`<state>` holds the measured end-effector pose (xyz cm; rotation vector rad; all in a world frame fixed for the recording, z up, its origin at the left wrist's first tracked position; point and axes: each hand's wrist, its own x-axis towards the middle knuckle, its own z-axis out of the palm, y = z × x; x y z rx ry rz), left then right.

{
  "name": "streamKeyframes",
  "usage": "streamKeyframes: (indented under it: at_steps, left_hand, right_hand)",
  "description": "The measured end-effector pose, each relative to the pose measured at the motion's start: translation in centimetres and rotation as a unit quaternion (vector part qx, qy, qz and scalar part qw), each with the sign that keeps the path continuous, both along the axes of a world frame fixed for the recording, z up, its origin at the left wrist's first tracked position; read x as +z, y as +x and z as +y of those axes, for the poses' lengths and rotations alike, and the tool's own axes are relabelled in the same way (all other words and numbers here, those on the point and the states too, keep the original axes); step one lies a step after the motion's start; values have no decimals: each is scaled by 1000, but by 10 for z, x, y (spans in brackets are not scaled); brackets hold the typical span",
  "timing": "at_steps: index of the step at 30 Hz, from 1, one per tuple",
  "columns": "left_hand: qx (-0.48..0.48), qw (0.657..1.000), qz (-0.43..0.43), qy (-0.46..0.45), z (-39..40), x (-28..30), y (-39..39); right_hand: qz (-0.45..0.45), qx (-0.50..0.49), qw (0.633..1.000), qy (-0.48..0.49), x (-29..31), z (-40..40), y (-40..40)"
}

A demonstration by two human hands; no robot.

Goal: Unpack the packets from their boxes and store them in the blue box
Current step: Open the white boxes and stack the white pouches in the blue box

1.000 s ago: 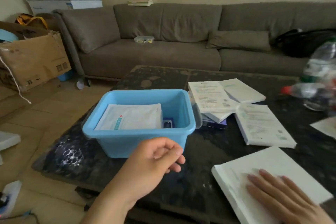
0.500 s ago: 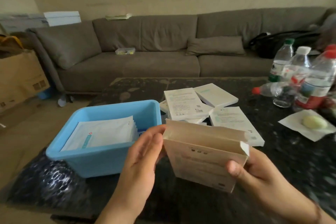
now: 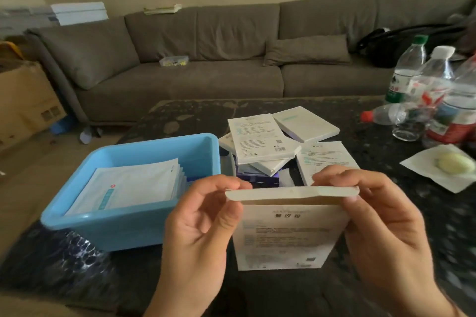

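A long grey fabric sofa (image 3: 206, 59) is seen along the far wall of a living room, and in front of it a dark speckled stone coffee table (image 3: 386, 213) serves as the work surface. Only the head view is given.

On the left of the table a light blue plastic box (image 3: 128, 219) is placed, and inside it a stack of flat white sealed packets (image 3: 134, 185) is already laid, leaning on one another; the number cannot be counted. Behind the hands, just beside the blue box, a loose pile of flat white cardboard boxes (image 3: 260, 141) is heaped; whether they are full or emptied cannot be told. Several clear plastic water bottles (image 3: 435, 90) are grouped at the far right, well apart from the box.

In the foreground a flat white cardboard box with printed text (image 3: 288, 237) is held upright above the table. Its top flap is pinched at the left end by the left hand (image 3: 203, 229) and at the right end by the right hand (image 3: 381, 224), fingers curled over the edge. No packet is seen coming out of it.

The task is judged partly done: some packets are stored, this box is being opened, and its contents remain to be drawn out and laid in the blue box, with the pile possibly left to follow.
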<state>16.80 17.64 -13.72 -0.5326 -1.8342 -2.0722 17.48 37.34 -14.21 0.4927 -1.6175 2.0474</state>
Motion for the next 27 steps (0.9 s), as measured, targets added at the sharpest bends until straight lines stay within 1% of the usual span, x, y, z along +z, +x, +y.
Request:
streamKeyframes:
  at_steps: [4,6,9,11,13,16,19,21,24,27]
  left_hand:
    - [39,998,44,-34,0,0,0]
    - [47,997,46,-49,1,1,1]
    - [56,995,40,-65,4,2,6]
    - [71,995,36,-65,6,2,9]
    - [77,993,38,-77,6,0,10]
    - [75,988,58,-124,5,1,10]
    - [61,986,58,-143,1,1,8]
    - [59,987,52,-141,0,1,8]
    - [55,991,48,-116,3,1,11]
    - [86,989,35,-112,8,2,13]
  right_hand:
    - [44,-20,997,62,4,3,1]
    - [34,-44,995,77,7,2,3]
    - [4,-70,995,64,12,1,5]
    - [-3,-92,992,81,15,-2,7]
    - [-22,-87,992,91,18,-2,9]
    - [-68,-51,993,82,22,3,10]
    - [-85,-29,993,77,27,6,11]
    - [-88,-26,993,78,28,6,11]
    - [-92,-41,989,105,28,7,10]
    - [-92,-48,986,133,33,5,12]
